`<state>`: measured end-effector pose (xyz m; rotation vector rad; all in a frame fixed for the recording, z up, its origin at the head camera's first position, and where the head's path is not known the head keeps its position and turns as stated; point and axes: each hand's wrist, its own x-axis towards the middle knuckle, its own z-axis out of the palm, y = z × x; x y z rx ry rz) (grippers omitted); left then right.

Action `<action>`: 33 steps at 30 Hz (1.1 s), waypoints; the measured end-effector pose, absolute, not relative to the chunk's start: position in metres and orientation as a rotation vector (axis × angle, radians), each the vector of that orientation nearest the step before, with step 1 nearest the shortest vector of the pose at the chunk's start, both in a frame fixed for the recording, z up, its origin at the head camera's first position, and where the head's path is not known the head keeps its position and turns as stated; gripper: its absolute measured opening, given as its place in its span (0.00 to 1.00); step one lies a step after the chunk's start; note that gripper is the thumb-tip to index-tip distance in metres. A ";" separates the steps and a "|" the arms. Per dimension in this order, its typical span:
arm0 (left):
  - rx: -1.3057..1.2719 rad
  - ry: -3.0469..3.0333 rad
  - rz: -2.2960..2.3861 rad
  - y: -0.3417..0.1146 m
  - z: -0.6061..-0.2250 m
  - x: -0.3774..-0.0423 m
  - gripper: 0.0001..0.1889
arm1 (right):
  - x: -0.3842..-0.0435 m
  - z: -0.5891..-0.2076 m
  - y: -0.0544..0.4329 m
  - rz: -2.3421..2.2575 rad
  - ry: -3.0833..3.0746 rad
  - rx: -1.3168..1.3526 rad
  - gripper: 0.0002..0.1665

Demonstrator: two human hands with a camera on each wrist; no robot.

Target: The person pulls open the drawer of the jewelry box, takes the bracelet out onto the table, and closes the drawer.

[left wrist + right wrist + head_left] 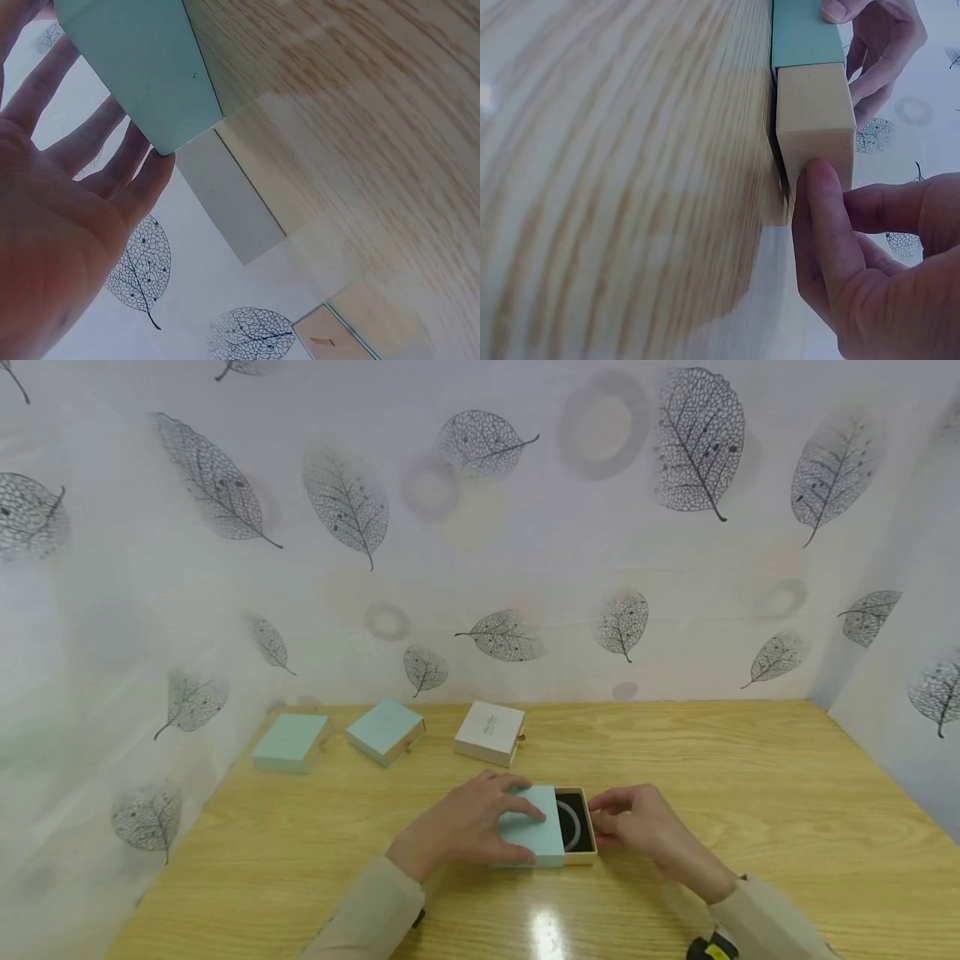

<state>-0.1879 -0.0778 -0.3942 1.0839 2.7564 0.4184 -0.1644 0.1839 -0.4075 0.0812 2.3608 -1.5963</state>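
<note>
A mint-green drawer box [542, 827] lies on the table with its drawer [588, 858] partly out on the right. Inside the drawer, a pale ring-shaped bangle [574, 827] shows in part against black lining; the sleeve covers the rest. My left hand [476, 822] grips the sleeve, thumb along the near edge and fingers spread over the top and far side. At the drawer's front end, my right hand [637, 822] pinches with thumb and fingers; whatever pull lies between them is hidden. The right wrist view shows those fingers against the cream drawer front [815, 105].
Behind, along the table's back, stand a white box [491, 732] and two more mint boxes, one in the middle left [386, 731] and one at far left [292, 742]. A leaf-print curtain [480, 552] borders the wooden table [750, 777].
</note>
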 end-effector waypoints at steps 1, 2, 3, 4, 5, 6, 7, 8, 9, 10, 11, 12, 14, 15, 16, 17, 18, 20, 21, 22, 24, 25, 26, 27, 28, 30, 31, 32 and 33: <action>1.086 2.758 0.418 -0.078 -0.394 -0.188 0.25 | -0.164 -0.408 0.185 -1.594 2.363 0.078 0.15; 1.086 2.758 0.419 -0.078 -0.394 -0.188 0.25 | -0.165 -0.408 0.185 -1.591 2.365 0.075 0.15; 1.088 2.758 0.419 -0.078 -0.394 -0.188 0.25 | -0.165 -0.408 0.186 -1.588 2.367 0.075 0.15; 1.088 2.758 0.419 -0.078 -0.394 -0.188 0.25 | -0.165 -0.408 0.187 -1.589 2.366 0.077 0.15; 1.088 2.758 0.419 -0.078 -0.394 -0.188 0.25 | -0.165 -0.408 0.188 -1.587 2.367 0.079 0.15; 1.089 2.758 0.418 -0.078 -0.394 -0.188 0.25 | -0.165 -0.408 0.188 -1.585 2.367 0.081 0.15; 1.087 2.757 0.417 -0.078 -0.394 -0.188 0.25 | -0.165 -0.408 0.189 -1.582 2.367 0.081 0.15; 1.084 2.757 0.418 -0.078 -0.393 -0.188 0.25 | -0.165 -0.408 0.189 -1.581 2.366 0.082 0.15; 1.083 2.756 0.419 -0.078 -0.393 -0.188 0.25 | -0.165 -0.408 0.190 -1.579 2.366 0.086 0.15; 1.080 2.756 0.420 -0.078 -0.393 -0.188 0.24 | -0.165 -0.408 0.190 -1.577 2.367 0.088 0.15; 1.076 2.755 0.422 -0.078 -0.393 -0.187 0.24 | -0.165 -0.407 0.190 -1.574 2.368 0.088 0.15; 1.074 2.756 0.423 -0.078 -0.392 -0.187 0.24 | -0.165 -0.407 0.190 -1.573 2.368 0.090 0.16; 1.071 2.757 0.423 -0.078 -0.392 -0.187 0.25 | -0.165 -0.406 0.191 -1.573 2.365 0.098 0.16; 1.074 2.757 0.422 -0.078 -0.392 -0.187 0.25 | -0.165 -0.406 0.191 -1.572 2.365 0.103 0.16; 1.075 2.758 0.421 -0.078 -0.392 -0.187 0.25 | -0.165 -0.405 0.191 -1.572 2.364 0.105 0.16; 1.077 2.758 0.420 -0.078 -0.391 -0.187 0.25 | -0.165 -0.405 0.191 -1.568 2.365 0.107 0.16; 1.079 2.758 0.419 -0.078 -0.392 -0.187 0.25 | -0.165 -0.405 0.192 -1.566 2.366 0.107 0.16; 1.083 2.755 0.418 -0.078 -0.392 -0.187 0.25 | -0.165 -0.406 0.192 -1.566 2.365 0.104 0.16; 1.085 2.752 0.418 -0.078 -0.392 -0.187 0.25 | -0.165 -0.406 0.193 -1.568 2.364 0.100 0.15; 1.084 2.749 0.418 -0.078 -0.393 -0.187 0.25 | -0.165 -0.407 0.193 -1.569 2.363 0.097 0.15; 1.082 2.747 0.417 -0.078 -0.394 -0.187 0.25 | -0.166 -0.407 0.194 -1.570 2.364 0.091 0.15; 1.082 2.747 0.418 -0.078 -0.394 -0.187 0.25 | -0.166 -0.408 0.194 -1.571 2.364 0.090 0.15; 1.083 2.747 0.417 -0.078 -0.394 -0.187 0.25 | -0.166 -0.408 0.194 -1.569 2.366 0.092 0.15; 1.082 2.749 0.417 -0.078 -0.394 -0.187 0.25 | -0.166 -0.407 0.194 -1.566 2.369 0.091 0.15; 1.082 2.750 0.419 -0.078 -0.394 -0.187 0.25 | -0.166 -0.407 0.195 -1.561 2.373 0.093 0.15; 1.084 2.754 0.417 -0.078 -0.395 -0.187 0.24 | -0.166 -0.407 0.195 -1.560 2.376 0.095 0.15; 1.085 2.755 0.418 -0.078 -0.394 -0.187 0.24 | -0.166 -0.406 0.195 -1.560 2.375 0.097 0.15; 1.087 2.756 0.418 -0.078 -0.394 -0.187 0.24 | -0.165 -0.406 0.195 -1.560 2.374 0.099 0.15; 1.086 2.757 0.418 -0.078 -0.394 -0.187 0.24 | -0.165 -0.406 0.195 -1.561 2.373 0.100 0.15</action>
